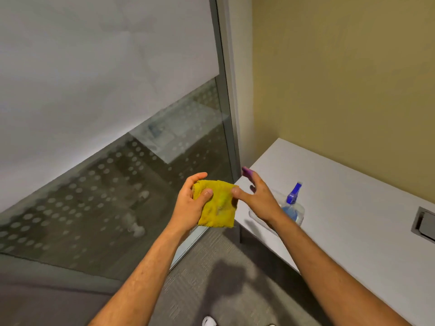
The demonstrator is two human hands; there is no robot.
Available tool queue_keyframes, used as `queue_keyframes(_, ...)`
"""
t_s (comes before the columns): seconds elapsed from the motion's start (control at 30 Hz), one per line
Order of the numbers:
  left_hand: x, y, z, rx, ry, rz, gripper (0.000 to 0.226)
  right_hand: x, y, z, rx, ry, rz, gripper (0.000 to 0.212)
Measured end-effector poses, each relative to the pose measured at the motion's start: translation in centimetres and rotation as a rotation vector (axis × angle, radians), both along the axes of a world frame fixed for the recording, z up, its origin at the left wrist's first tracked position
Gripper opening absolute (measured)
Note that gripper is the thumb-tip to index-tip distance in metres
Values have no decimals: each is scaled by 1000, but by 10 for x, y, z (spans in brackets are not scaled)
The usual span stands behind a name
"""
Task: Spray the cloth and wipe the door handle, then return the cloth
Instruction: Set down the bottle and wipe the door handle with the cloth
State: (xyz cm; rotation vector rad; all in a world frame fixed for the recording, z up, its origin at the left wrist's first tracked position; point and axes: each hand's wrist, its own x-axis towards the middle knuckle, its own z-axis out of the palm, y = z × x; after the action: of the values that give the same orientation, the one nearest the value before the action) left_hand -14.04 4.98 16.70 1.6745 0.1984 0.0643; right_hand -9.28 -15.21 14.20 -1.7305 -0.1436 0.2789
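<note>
My right hand [259, 198] hides part of the spray bottle [292, 203]; fingers spread, thumb touching the yellow cloth [219, 205] my left hand [190, 203] grips.

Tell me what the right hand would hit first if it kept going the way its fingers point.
Probably the small purple object at the white table's near corner; the right hand fingertips look almost on it, though depth is unclear.

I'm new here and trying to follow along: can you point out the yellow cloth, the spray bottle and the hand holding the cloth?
yellow cloth [217, 207]: head view, middle of the fabric.
spray bottle [293, 196]: head view, blue trigger head.
left hand [190, 203]: head view, back of the hand.
</note>
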Motion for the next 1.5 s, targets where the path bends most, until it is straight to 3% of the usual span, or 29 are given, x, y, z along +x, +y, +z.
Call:
queue_keyframes(0.1, -23, 21, 21, 38, -33, -69, 42, -19, 37, 32, 37, 25, 295, 77)
queue_keyframes(0.2, -51, 54, 40, 100, -73, -39, 47, -37, 76, 48, 51, 1, 366, 38)
queue_keyframes(0.27, -76, 82, 49, 116, -66, -20, 48, -54, 107, 52, 62, -12, 379, 25)
queue_keyframes(0.4, -134, 144, 59, 165, -45, 116, 45, -101, 184, 56, 120, -30, 408, 49)
queue_keyframes(0.6, -246, 261, 53, 135, -31, 338, 34, -191, 315, 58, 255, 84, 471, 31)
queue_keyframes(0.77, -324, 336, 55, 23, -94, 476, 27, -274, 402, 46, 764, 464, 626, 91)
queue_keyframes(0.9, -366, 389, 63, 44, -117, 584, 24, -326, 465, 35, 763, 518, 646, 94)
queue_keyframes(1.0, -385, 433, 65, 141, -91, 522, 27, -338, 508, 31, 720, 472, 554, 70)
queue_keyframes(1.13, -392, 491, 80, 415, 8, 367, 47, -328, 549, 30, 597, 330, 451, 51)
queue_keyframes(1.27, -391, 569, 111, 1124, 19, 271, 69, -319, 604, 31, 463, 145, 279, 49)
queue_keyframes(1.37, -386, 621, 133, 1649, -96, 168, 73, -329, 644, 34, 234, -151, 93, 46)
queue_keyframes(1.5, -378, 670, 143, 2142, -207, 32, 90, -350, 691, 29, 149, -413, -5, 51)
